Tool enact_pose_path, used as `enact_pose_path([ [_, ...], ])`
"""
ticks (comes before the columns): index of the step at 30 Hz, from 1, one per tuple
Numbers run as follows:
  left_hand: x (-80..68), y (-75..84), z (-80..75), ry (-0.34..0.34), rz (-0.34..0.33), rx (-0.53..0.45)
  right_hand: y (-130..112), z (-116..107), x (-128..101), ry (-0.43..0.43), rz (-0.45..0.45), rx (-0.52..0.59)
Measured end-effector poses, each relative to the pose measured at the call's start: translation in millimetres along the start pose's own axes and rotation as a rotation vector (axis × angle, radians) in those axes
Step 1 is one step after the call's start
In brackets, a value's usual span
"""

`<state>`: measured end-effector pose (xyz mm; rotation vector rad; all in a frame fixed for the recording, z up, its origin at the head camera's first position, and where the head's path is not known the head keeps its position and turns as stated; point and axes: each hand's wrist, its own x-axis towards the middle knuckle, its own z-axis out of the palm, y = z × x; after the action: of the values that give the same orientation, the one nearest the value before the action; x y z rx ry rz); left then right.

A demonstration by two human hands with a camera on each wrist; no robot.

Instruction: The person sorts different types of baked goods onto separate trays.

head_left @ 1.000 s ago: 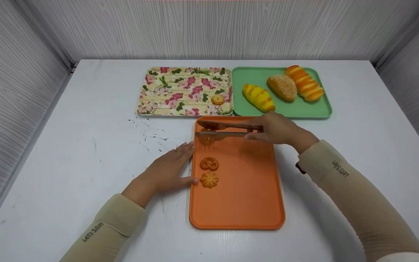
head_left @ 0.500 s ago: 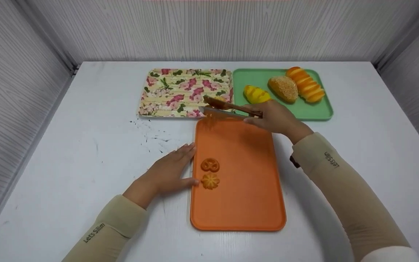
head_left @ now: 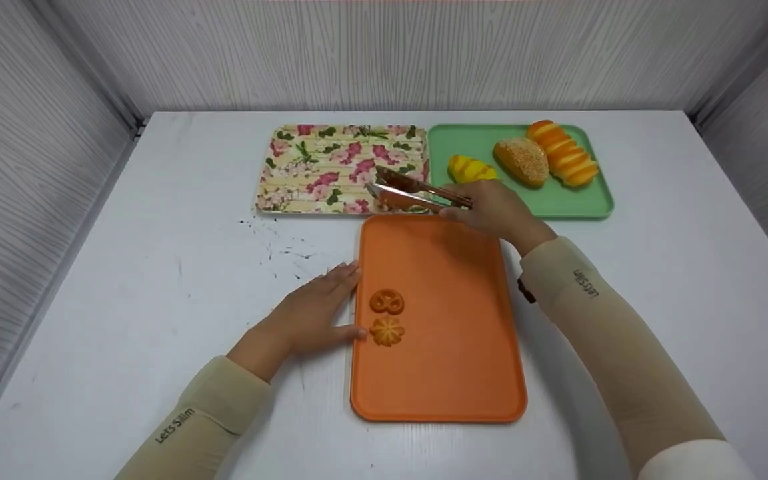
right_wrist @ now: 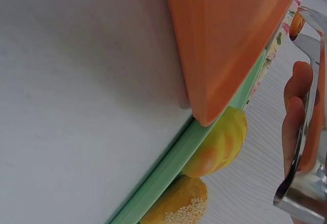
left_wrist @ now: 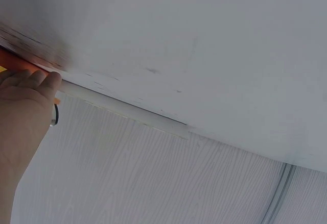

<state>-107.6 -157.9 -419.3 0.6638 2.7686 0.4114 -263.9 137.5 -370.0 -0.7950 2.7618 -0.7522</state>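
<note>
Orange tray (head_left: 451, 360): lay nearest on the table (head_left: 157, 267), long side running away from the person, so both arms could flank it.
Left hand (head_left: 311, 313): rested flat on the table with straight fingers against the tray's left edge, seemingly to keep the tray from sliding; it held nothing.
Biscuits on the tray: a pretzel-shaped biscuit (head_left: 387, 301) and a flower-shaped biscuit (head_left: 387, 331) sat close together near the left edge, just beside the left fingertips.
Right hand (head_left: 491, 210): hovered over the tray's far end, fingers closed round the handle of the tongs (head_left: 411, 190), which let it work at a reach without touching food.
Tongs' tips: pointed left over the near right corner of the flowered tray (head_left: 311, 167), blades a little apart; in the right wrist view a small round biscuit (right_wrist: 297, 23) showed at the tips, though whether it was pinched could not be told.
Green tray (head_left: 577, 203): farthest right, touching the flowered one, carrying a yellow roll (head_left: 467, 170), a seeded bun (head_left: 521, 161) and a striped orange loaf (head_left: 563, 152), all apart from the tongs.
</note>
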Motion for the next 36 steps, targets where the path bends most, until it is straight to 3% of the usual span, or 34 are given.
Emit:
enact_pose_path([
  [20, 0.6, -0.3, -0.2, 0.004, 0.007, -0.010, 0.2, 6.3, 6.7, -0.023, 0.067, -0.074],
  [36, 0.4, -1.2, 0.2, -0.001, 0.009, -0.019, 3.0, 4.0, 3.2, 0.016, 0.026, -0.043],
])
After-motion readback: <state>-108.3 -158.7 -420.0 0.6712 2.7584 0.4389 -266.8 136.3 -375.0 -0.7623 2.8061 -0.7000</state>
